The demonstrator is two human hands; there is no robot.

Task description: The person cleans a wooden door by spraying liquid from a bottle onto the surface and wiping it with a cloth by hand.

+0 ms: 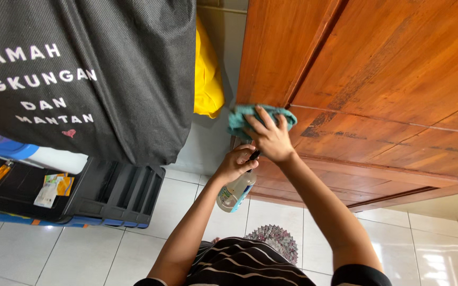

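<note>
My right hand presses a teal cloth flat against the lower part of a brown wooden door. My left hand is closed around the neck of a clear spray bottle with a black trigger, held just below and left of the cloth. The bottle hangs downward from my grip, close to the door's bottom rail.
A large black fabric bag with white lettering hangs at the left. Beside it is a yellow cloth. A black plastic crate with small items sits on the white tiled floor. A small patterned mat lies below.
</note>
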